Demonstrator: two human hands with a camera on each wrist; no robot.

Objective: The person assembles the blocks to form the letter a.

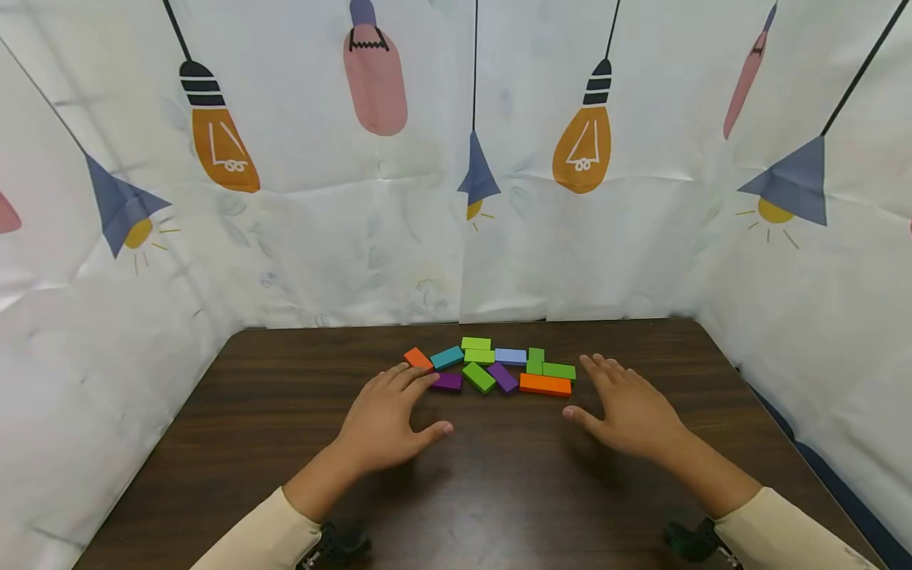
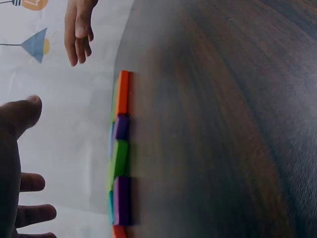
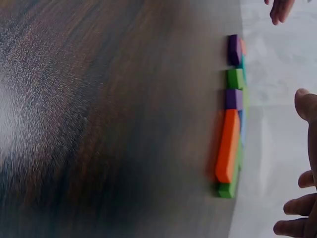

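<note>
Several coloured blocks lie flat in a loose cluster toward the far side of the dark wooden table. My left hand (image 1: 388,416) hovers at the cluster's left end, fingers extended and thumb spread, overlapping a purple block (image 1: 448,382) and an orange block (image 1: 418,359) in the head view. To the right, my right hand (image 1: 630,408) is held with straight fingers beside a long orange block (image 1: 545,385) and a green block (image 1: 559,370). Between them lie a teal block (image 1: 447,358), a light blue block (image 1: 511,357) and a tilted green block (image 1: 479,378). Both palms hold nothing.
The brown table (image 1: 499,491) carries the blocks near its back edge. White cloth (image 1: 321,237) printed with lamps and bulbs hangs behind and at both sides. Dark wrist cameras (image 1: 342,546) sit below the cream sleeves (image 1: 260,534).
</note>
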